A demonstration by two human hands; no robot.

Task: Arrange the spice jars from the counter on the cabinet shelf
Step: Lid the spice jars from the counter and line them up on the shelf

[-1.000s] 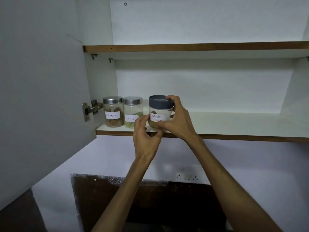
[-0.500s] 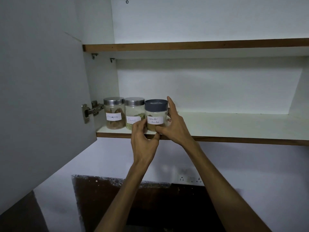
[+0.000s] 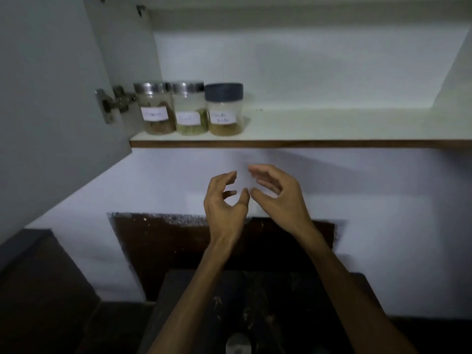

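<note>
Three labelled spice jars stand in a row at the left end of the cabinet shelf (image 3: 332,129). The leftmost jar (image 3: 155,109) has a silver lid and brown contents. The middle jar (image 3: 190,111) has a silver lid and greenish contents. The third jar (image 3: 224,109) has a dark grey lid and tan powder, and touches the middle one. My left hand (image 3: 224,200) and my right hand (image 3: 277,195) hang below the shelf edge, fingers curled and apart, holding nothing.
The open cabinet door (image 3: 51,98) stands at the left on a metal hinge (image 3: 112,102). A dark counter (image 3: 229,302) lies below, with a round metal lid (image 3: 238,344) at the bottom edge. The shelf runs white to the right of the jars.
Both hands let go of the grey-lidded jar after sliding it left against the middle jar, then dropped below the shelf. The camera tilted downward.
</note>
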